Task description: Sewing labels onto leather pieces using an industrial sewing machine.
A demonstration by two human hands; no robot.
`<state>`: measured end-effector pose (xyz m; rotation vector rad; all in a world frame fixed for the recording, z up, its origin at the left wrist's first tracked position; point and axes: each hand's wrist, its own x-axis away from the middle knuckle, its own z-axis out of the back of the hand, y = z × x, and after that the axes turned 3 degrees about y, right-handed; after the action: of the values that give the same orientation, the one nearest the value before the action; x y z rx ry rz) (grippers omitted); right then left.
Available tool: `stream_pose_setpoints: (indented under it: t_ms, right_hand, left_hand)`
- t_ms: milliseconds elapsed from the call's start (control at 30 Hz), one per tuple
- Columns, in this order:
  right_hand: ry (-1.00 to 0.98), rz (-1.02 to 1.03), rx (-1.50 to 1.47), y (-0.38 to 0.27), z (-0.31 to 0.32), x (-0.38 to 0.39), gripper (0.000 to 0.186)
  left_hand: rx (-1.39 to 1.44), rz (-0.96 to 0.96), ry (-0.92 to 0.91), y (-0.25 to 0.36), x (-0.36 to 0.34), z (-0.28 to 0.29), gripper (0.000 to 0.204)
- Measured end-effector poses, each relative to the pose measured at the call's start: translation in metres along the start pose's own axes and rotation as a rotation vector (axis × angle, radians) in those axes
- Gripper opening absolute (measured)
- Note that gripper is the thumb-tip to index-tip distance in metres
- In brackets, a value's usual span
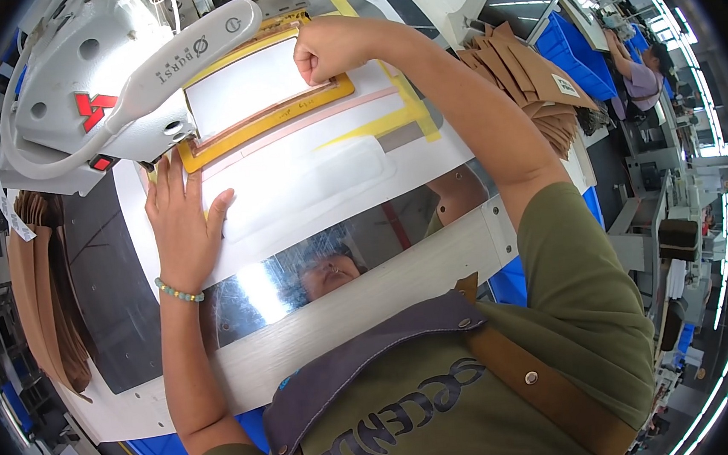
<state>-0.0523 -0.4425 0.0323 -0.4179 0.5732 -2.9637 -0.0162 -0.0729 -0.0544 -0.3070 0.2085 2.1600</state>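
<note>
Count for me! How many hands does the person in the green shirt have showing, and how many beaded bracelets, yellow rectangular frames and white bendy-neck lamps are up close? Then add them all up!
Hands (left hand, right hand): 2
Yellow rectangular frame: 1
Greenish beaded bracelet: 1
White bendy-neck lamp: 1
Total: 5

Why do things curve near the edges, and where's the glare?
All in the head view: a fisheye lens bows the strip lights along the right rim; a white glare patch sits on the shiny metal plate; the white sheet looks washed out; left hand and right hand look fairly sharp.
</note>
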Motion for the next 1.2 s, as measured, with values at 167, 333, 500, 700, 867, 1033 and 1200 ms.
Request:
stream_pose_setpoints:
  t_ms: [167,333,500,700,867,1033,1200]
  right_hand:
    - [-0.028,-0.049,0.051,-0.016,0.0,-0.003,0.007]
    - [0.045,0.001,0.376,-0.015,0.004,-0.013,0.013]
    - [0.013,0.071,0.199,-0.025,-0.007,-0.008,0.013]
    - [-0.032,-0.043,0.391,-0.02,-0.002,-0.01,0.012]
    - [0.278,0.163,-0.075,-0.026,-0.003,-0.025,0.023]
    - [-0.036,0.132,-0.557,-0.052,-0.043,-0.066,0.029]
    - [-0.021,0.106,-0.78,-0.083,-0.066,-0.069,0.035]
  left_hand:
    - [0.021,0.005,0.005,0.001,0.001,0.001,0.073]
    - [0.032,0.009,0.0,0.002,0.0,0.002,0.071]
    - [0.047,0.04,-0.009,0.001,0.001,-0.001,0.073]
    - [0.034,0.026,0.019,-0.002,0.002,-0.004,0.072]
    - [0.048,0.032,0.027,-0.001,0.002,-0.002,0.072]
    - [0.082,0.026,0.06,0.0,0.003,-0.002,0.071]
    - [0.056,0.015,0.024,0.0,0.001,0.001,0.072]
